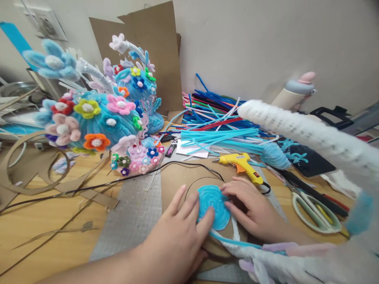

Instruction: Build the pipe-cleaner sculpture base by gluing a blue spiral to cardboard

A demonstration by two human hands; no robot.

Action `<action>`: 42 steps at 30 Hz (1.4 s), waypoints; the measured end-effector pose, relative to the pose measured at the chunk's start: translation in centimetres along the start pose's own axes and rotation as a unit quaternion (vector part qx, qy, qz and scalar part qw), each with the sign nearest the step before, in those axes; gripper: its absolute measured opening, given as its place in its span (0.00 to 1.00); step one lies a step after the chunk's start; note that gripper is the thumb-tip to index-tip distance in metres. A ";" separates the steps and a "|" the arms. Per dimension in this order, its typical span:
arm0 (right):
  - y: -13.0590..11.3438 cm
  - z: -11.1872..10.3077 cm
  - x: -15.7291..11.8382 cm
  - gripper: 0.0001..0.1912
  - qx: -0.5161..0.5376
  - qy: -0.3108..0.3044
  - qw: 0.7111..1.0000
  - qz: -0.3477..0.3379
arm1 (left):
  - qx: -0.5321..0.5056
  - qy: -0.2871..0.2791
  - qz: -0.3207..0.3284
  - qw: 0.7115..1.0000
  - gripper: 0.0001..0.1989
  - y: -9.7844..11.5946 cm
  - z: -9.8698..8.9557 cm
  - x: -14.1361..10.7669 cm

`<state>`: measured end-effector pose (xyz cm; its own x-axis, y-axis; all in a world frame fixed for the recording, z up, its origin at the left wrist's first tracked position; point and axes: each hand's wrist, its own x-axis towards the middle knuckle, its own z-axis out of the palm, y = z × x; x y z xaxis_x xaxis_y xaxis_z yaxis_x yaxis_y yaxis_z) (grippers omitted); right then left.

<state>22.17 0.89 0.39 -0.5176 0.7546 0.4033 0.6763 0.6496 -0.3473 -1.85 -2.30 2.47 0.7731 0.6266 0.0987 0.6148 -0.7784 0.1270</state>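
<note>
Blue fuzzy strand, wound into a flat coil [218,205], lay directly beneath the fingertips in the head view, on brown cardboard [174,193]. The left hand [183,227] had its fingers spread, with the thumb on the coil and other fingertips at its left edge. The right hand [251,207] had bent fingers against the right edge; whether they pinched a strand could not be told.

Hazard, unwinding: no bond between coil and cardboard could be confirmed. If the coil was loose, lifting the left thumb could have let the outer turns spring apart.

Hazard, distortion: uneven inward pressure from the right fingertips could have pushed the rings out of round or raised the centre.

Hazard, snagging: a light blue strand [237,242] lay just below the right fingers. A wrist catching it could have disturbed the work.

Hazard, heat: a yellow glue gun [239,161] lay beyond the right fingertips. Its temperature could not be told; if hot, it could have burned a reaching hand. A tug on the black cord [166,166], beyond the left fingertips, could have swept nearby items.
</note>
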 end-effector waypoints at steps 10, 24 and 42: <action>0.0 0.6 -0.2 0.18 -0.026 -0.046 0.998 0.024 | -0.018 0.032 -0.036 0.999 0.05 -1.3 0.3 0.4; -0.3 0.0 0.6 0.16 -0.059 -0.022 0.994 -0.087 | -0.002 0.056 0.015 0.998 0.04 -3.4 0.3 0.5; 0.0 0.1 0.7 0.19 -0.094 -0.065 0.984 -0.135 | 0.064 0.107 0.033 0.992 0.10 -3.9 0.0 0.7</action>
<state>21.78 1.38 0.60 -0.7467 0.5700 0.3428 0.5835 0.8088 -0.0737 -3.70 1.16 2.03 0.7692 0.5575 0.3125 0.5898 -0.8075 -0.0111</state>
